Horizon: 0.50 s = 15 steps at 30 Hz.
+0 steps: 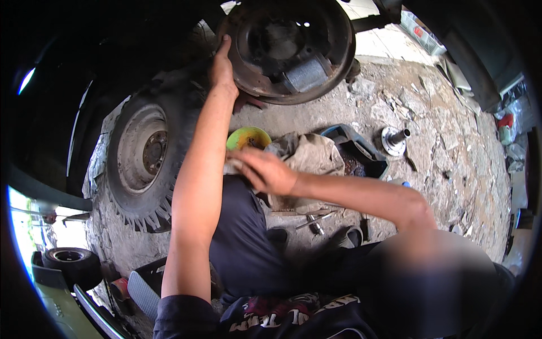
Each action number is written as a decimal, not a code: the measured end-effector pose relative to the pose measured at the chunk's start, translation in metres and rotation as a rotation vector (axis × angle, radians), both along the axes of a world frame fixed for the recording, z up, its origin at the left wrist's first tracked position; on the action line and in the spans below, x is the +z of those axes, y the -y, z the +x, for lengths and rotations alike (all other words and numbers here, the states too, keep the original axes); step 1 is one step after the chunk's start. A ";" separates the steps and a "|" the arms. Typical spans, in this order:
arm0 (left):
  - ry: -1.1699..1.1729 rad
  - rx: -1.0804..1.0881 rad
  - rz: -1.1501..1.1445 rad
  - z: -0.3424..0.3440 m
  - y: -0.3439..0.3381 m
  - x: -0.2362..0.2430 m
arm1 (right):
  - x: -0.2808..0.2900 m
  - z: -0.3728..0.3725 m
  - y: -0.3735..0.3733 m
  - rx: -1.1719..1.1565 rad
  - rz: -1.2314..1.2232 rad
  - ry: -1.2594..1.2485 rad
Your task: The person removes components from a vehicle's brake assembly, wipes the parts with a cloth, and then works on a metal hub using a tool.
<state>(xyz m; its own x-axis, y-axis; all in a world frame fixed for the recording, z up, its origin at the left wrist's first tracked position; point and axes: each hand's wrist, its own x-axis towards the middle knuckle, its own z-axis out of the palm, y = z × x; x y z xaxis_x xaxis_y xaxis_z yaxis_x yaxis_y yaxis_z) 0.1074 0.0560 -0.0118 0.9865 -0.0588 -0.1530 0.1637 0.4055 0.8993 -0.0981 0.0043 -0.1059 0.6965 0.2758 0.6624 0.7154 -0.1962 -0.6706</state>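
At the top hangs a round, dark metal brake backing plate (248, 68), with a grey curved piece (306, 74) at its lower right. My left hand (222, 70) grips the plate's left rim, thumb along the edge and fingers hidden behind. Lower down, my right hand (268, 171) is closed in front of my knee, next to my left forearm. Something pale shows at its fingertips, too small to name. Just beyond that hand are a yellow-green bowl (240, 135) and a crumpled beige cloth (307, 152).
A large tyre on a rim (138, 152) stands at left. Right of the cloth sits a cut-open dark container (370, 152), then a metal flanged hub (394, 141). A ratchet-like tool (316, 225) lies by my feet. Broken, rubble-strewn ground (440, 164) stretches right.
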 end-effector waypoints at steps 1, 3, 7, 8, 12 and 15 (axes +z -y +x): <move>0.015 -0.019 0.001 -0.004 0.001 0.004 | 0.001 0.011 0.011 -0.066 -0.003 0.067; 0.046 -0.049 0.010 0.002 -0.010 0.002 | 0.003 0.029 0.035 -0.217 -0.167 0.078; 0.046 -0.013 0.038 0.006 -0.002 -0.002 | -0.049 -0.013 0.107 -0.520 -0.872 -0.237; 0.052 -0.009 0.027 0.008 -0.004 -0.003 | -0.062 -0.026 0.113 -0.543 -0.995 -0.420; 0.064 -0.011 -0.003 0.001 -0.004 0.001 | -0.107 -0.053 0.150 -0.610 -0.882 -0.898; 0.034 -0.030 -0.011 -0.011 0.005 0.010 | -0.136 -0.049 0.174 -0.361 -1.057 -0.617</move>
<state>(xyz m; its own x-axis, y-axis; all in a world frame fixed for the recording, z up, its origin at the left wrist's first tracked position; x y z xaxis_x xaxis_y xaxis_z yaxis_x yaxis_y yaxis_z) 0.0966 0.0506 -0.0021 0.9889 -0.0902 -0.1182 0.1451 0.4110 0.9000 -0.1473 -0.1701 -0.2419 0.9544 0.2001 -0.2216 0.1371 -0.9530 -0.2702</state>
